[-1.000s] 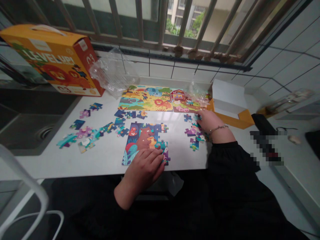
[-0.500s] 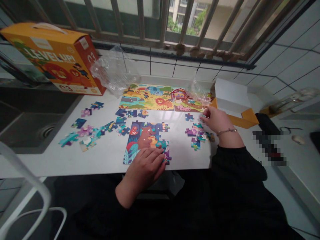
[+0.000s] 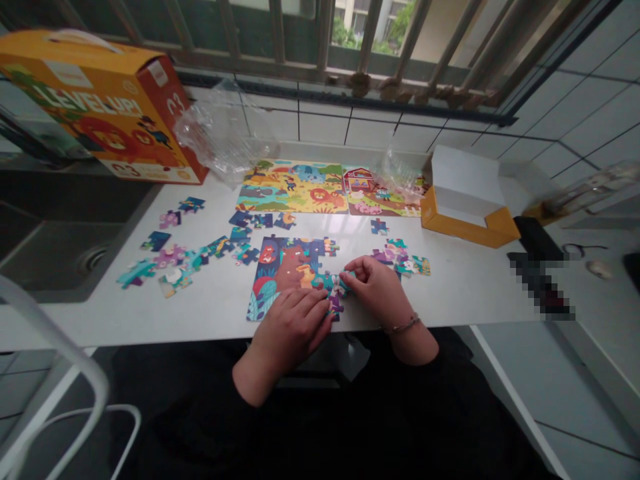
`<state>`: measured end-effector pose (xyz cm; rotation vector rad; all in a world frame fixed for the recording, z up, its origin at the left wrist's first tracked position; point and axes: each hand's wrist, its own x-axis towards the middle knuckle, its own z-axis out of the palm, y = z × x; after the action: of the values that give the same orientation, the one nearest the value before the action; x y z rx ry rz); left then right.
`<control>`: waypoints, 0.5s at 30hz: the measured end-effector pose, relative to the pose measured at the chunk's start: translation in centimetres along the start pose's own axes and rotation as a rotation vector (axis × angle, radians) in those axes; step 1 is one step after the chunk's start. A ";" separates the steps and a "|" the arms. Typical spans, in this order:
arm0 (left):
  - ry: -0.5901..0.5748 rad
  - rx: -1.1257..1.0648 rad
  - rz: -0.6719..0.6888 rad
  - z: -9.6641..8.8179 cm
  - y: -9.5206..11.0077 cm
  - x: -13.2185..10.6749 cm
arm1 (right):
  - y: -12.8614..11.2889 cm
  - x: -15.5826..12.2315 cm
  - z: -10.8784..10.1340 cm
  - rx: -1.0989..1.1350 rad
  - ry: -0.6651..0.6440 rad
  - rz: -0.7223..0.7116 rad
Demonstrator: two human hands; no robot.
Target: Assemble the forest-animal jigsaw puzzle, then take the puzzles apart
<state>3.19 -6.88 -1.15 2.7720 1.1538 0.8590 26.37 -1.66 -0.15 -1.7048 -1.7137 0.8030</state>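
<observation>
A partly joined jigsaw puzzle [image 3: 294, 265], showing a brown bear on dark blue, lies near the counter's front edge. My left hand [image 3: 290, 327] rests flat across its lower part, fingers stretched out and covering some of the picture. At the puzzle's right edge, my right hand [image 3: 379, 291] pinches a teal puzzle piece [image 3: 347, 275] between thumb and fingertips; whether it touches the joined pieces I cannot tell. Several loose pieces [image 3: 393, 253] lie just beyond the right hand, one blue piece [image 3: 379, 227] apart from them. More loose pieces [image 3: 171, 256] are scattered to the left.
Behind the puzzle lie a yellow animal picture [image 3: 295, 193] and a farm picture [image 3: 363, 200]. Clear plastic wrap [image 3: 227, 137] leans by the orange puzzle box [image 3: 107, 117]. An open orange-and-white box [image 3: 467, 220] stands back right. A sink [image 3: 60, 250] is at left.
My right hand has moved left and nearer, carrying the puzzle piece from beside the right-hand loose pieces to the puzzle's right edge. My left hand stays on the puzzle.
</observation>
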 end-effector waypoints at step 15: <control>-0.079 0.025 -0.032 0.2 0.0 0.1 | 0.1 -0.3 0.3 -0.196 0.075 -0.202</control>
<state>3.29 -6.76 -1.27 2.7712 1.2003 0.7301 26.21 -1.99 -0.36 -1.6301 -1.9269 0.4880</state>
